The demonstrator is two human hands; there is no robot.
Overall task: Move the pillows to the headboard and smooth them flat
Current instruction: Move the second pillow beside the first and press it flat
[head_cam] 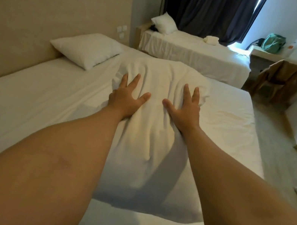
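Observation:
A large white pillow [149, 148] lies lengthwise in the middle of the white bed [27, 104], creased and puffed between my arms. My left hand [126, 97] presses flat on its left side, fingers spread. My right hand [185, 108] presses flat on its right side, fingers spread too. Neither hand grips the fabric. A second white pillow [87, 49] rests at the far left against the beige headboard [30, 27], slightly tilted.
A second bed [193, 53] with its own pillow [165, 24] and a folded towel [212, 39] stands beyond. Dark curtains [210, 8] hang at the back. A chair with a brown garment [281, 79] and a desk with a green bag [273, 42] are at right.

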